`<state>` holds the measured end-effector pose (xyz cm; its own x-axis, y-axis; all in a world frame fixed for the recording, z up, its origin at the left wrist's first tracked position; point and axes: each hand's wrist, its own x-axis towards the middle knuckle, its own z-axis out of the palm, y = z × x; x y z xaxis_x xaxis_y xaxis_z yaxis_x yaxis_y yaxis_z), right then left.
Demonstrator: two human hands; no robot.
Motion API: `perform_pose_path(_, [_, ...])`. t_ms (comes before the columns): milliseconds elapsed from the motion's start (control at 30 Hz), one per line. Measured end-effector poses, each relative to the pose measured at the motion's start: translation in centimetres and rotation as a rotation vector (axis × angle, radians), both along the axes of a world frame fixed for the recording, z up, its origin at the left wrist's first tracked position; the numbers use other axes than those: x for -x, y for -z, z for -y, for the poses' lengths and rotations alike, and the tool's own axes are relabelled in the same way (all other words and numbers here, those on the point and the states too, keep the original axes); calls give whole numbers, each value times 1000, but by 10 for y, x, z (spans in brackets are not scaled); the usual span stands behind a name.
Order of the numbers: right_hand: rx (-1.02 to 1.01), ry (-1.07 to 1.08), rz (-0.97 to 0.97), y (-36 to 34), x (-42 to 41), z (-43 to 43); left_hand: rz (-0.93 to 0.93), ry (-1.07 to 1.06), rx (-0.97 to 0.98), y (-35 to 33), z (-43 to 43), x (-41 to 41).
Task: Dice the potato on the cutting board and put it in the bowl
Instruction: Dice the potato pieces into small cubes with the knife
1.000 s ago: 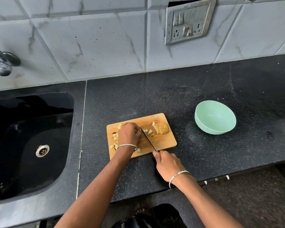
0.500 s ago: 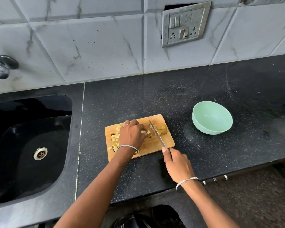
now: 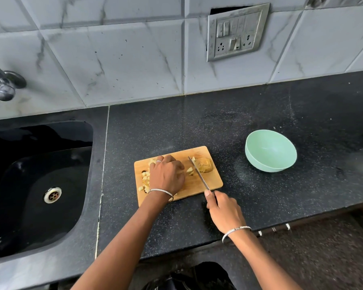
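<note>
A wooden cutting board (image 3: 211, 182) lies on the black counter. Several small potato dice (image 3: 145, 179) are piled at its left end, and a few more (image 3: 190, 171) lie near the middle. An uncut potato chunk (image 3: 206, 165) sits at the board's far right corner. My left hand (image 3: 167, 174) lies cupped over the pile of dice, knuckles up, and hides part of it. My right hand (image 3: 224, 210) grips the handle of a knife (image 3: 198, 172). The blade slants across the board just left of the chunk. A mint-green bowl (image 3: 270, 150) stands to the right of the board with nothing in it.
A black sink (image 3: 40, 185) with a metal drain is sunk into the counter on the left, with a tap (image 3: 3, 84) above it. A switch plate (image 3: 236, 33) sits on the tiled wall. The counter's front edge (image 3: 281, 223) runs just below my right wrist.
The knife has moved right, from the middle of the board to beside the uncut chunk. My left hand has slid left and now covers the diced pile.
</note>
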<state>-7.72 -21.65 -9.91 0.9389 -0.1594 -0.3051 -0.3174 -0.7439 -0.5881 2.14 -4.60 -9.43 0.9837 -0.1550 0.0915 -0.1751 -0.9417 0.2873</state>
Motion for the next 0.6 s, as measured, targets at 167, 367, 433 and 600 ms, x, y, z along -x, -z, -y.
perform_pose_path(167, [3, -26, 14, 2, 1, 2, -33, -27, 44, 1, 13, -1])
perform_pose_path(367, [24, -30, -24, 6, 1, 4, -39, -65, 80, 4, 14, -3])
perform_pose_path(433, [32, -18, -39, 7, 0, 5, -35, -54, 99, 6, 14, -3])
perform_pose_path(600, [41, -23, -48, 10, -1, 6, -6, -18, 109, 7, 17, -3])
